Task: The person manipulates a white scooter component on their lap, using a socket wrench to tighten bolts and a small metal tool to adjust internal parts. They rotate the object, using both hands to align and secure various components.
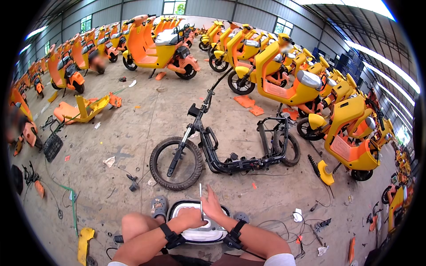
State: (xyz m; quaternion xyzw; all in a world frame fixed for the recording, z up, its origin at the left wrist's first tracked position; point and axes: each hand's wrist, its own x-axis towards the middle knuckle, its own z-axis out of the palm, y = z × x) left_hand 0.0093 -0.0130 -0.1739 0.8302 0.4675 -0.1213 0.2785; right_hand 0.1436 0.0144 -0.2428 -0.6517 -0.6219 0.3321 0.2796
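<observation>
Panel: white plastic scooter panel [199, 232] with a dark rim, lying across the person's lap, between the knees, well short of the stripped frame.
Tool: thin, light-coloured rod-like tool [200, 199], upright, its lower end at the panel's top edge; its kind cannot be told.
Left hand: left hand [191, 217] rests on the panel's upper face, fingers curled together against it, just left of the tool.
Right hand: right hand [212, 205] lies at the panel's upper right edge, fingers [209, 191] extended and close together, pointing toward the frame; the tool stands just beside them, and whether they clamp it cannot be told.
Wrists: black straps on both wrists, at the panel's lower corners.
Frame: stripped black scooter frame [230, 162] with both wheels lies on the concrete floor [133, 128], beyond the panel.
Sandal: grey sandal [159, 206] touching the floor just left of the panel.
Surroundings: rows of orange and yellow scooters [293, 84] stand behind the frame; loose orange body parts [82, 111] lie left of the frame.
</observation>
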